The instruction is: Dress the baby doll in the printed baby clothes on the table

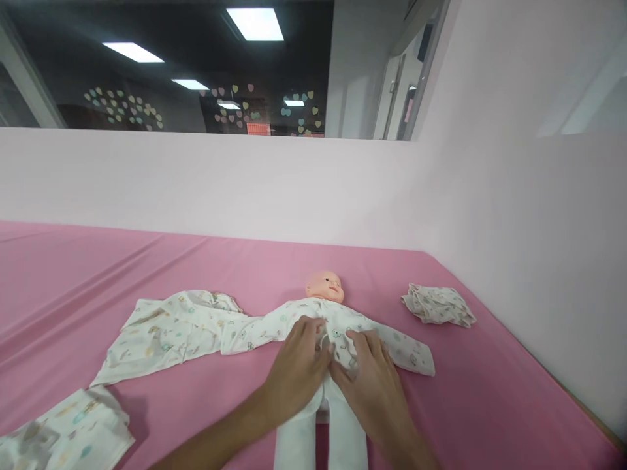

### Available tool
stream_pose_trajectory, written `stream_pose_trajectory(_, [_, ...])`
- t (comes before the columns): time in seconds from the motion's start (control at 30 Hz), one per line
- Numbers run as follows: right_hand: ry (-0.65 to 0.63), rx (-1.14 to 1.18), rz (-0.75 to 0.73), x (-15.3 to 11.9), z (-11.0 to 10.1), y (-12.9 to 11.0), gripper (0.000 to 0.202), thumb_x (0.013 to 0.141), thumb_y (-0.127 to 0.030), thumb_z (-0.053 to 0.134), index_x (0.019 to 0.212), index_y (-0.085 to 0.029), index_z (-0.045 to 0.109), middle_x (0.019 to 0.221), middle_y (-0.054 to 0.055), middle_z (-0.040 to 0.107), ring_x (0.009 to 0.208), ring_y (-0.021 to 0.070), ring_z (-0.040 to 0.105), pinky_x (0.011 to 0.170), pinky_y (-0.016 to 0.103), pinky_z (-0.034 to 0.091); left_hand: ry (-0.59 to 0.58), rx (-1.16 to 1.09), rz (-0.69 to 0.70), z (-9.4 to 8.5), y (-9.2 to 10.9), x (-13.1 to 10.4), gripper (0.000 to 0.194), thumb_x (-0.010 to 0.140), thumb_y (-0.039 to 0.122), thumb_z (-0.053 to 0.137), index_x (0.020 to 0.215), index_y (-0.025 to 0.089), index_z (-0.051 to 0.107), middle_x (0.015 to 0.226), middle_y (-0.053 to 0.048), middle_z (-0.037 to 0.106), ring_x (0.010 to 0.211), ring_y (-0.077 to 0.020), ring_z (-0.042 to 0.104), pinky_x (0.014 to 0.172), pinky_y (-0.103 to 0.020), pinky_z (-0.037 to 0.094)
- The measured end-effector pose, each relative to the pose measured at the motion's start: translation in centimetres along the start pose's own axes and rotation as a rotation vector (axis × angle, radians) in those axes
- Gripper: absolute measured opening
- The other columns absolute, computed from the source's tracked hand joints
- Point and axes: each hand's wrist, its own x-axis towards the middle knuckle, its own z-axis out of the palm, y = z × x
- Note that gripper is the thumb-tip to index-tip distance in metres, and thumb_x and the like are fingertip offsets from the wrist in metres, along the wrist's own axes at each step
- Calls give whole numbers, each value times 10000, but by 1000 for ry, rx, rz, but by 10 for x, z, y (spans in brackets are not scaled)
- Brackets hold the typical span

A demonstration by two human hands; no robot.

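A baby doll (pixel 325 286) lies on its back on a pink sheet, its head away from me. It wears a white printed baby shirt (pixel 406 346) with both sleeves spread out, and plain white trousers (pixel 296 444). Over the doll's belly, my left hand (pixel 300 365) pinches the shirt's front with bent fingers. Close beside it, my right hand (pixel 369 378) also has its fingers curled on the shirt front, thumb near the left thumb. What exactly sits between the fingertips is partly hidden.
Left of the doll lies a spread printed garment (pixel 166 333), touching the shirt's sleeve. Another printed cloth (pixel 68 434) is at the lower left. A folded printed cloth (pixel 437 305) rests at the right. White walls (pixel 529 261) border the pink sheet (pixel 186 405) behind and right.
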Motion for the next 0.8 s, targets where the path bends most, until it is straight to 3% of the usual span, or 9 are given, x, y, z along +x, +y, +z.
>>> stream_pose_trajectory(0.17, [151,-127,-116,-21,8,-2,273,771,-158,562,1034,-219,528,944,62,580,886,251,564,739,383,472,113,526,211,12,-9,-32,264,855,86,406,1067,185,529,980,-61,546,858,-222,489,747,-383,428])
stream_pose_trajectory(0.3, [279,-224,-122,-24,13,-6,162,813,-166,543,963,-217,511,907,69,566,846,249,544,722,393,456,162,818,298,18,-15,-28,173,817,39,435,832,175,541,836,-48,542,748,-215,489,668,-363,413])
stream_pose_trajectory(0.4, [306,-275,-138,-24,16,-1,89,829,-138,503,867,-218,501,822,54,550,763,228,537,687,377,443,173,956,351,20,-15,-24,228,739,-35,440,741,176,525,766,-37,538,695,-211,500,632,-357,404])
stream_pose_trajectory(0.53, [313,-201,-155,-25,15,6,163,844,-105,438,893,-217,546,801,41,581,740,213,566,669,356,447,198,980,429,19,-18,-23,282,717,-71,438,819,160,563,776,-41,570,683,-206,530,625,-354,421])
stream_pose_trajectory(0.63, [294,-49,-136,-25,10,6,181,889,-166,426,922,-225,593,918,49,642,856,219,612,725,354,480,205,940,465,17,-24,-23,287,777,-47,444,928,157,579,811,-41,596,687,-203,553,610,-345,434])
stream_pose_trajectory(0.73, [232,168,-37,-22,2,0,202,913,-251,441,933,-226,640,1063,52,669,972,216,630,790,333,511,240,872,496,15,-29,-20,284,838,-7,443,1046,143,566,839,-46,620,707,-202,573,622,-344,458])
stream_pose_trajectory(0.8, [150,340,56,-21,-4,-5,231,922,-305,446,946,-229,663,1056,43,688,941,198,648,767,296,529,278,813,522,13,-31,-18,327,861,5,436,1150,125,534,865,-56,638,739,-199,587,648,-343,476])
